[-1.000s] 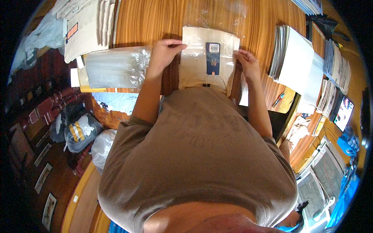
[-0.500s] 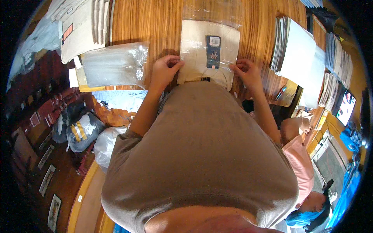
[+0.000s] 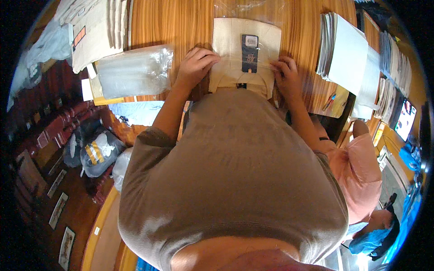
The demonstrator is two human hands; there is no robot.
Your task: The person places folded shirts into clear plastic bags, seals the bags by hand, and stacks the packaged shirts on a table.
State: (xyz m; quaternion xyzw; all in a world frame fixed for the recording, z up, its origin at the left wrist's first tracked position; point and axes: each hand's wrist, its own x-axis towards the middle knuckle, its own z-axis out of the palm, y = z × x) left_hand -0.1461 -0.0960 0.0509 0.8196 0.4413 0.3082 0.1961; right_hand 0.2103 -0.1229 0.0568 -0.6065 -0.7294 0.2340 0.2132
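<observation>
A folded beige garment (image 3: 221,45) with a dark hang tag (image 3: 250,53) lies in front of my body on the wooden table. A clear plastic bag (image 3: 246,8) spreads beyond its far edge, and shiny film shows across the garment between my hands. At the garment's left edge, my left hand (image 3: 197,67) is closed, thumb against fingers, at the film's side. My right hand (image 3: 286,74) is closed in a pinch at the right edge, also on the film. The garment's near end meets my shirt.
Left on the table lie a stack of clear plastic bags (image 3: 134,72) and a pile of beige folded garments (image 3: 101,34). On the right stand a stack of white sheets (image 3: 346,58) and more folded garments (image 3: 394,61). A person in a pink shirt (image 3: 357,167) sits close on my right.
Both hands have moved slightly away from my body along the garment's sides. The film's far end has shifted farther off. The person on the right has leaned and drawn an arm back.
</observation>
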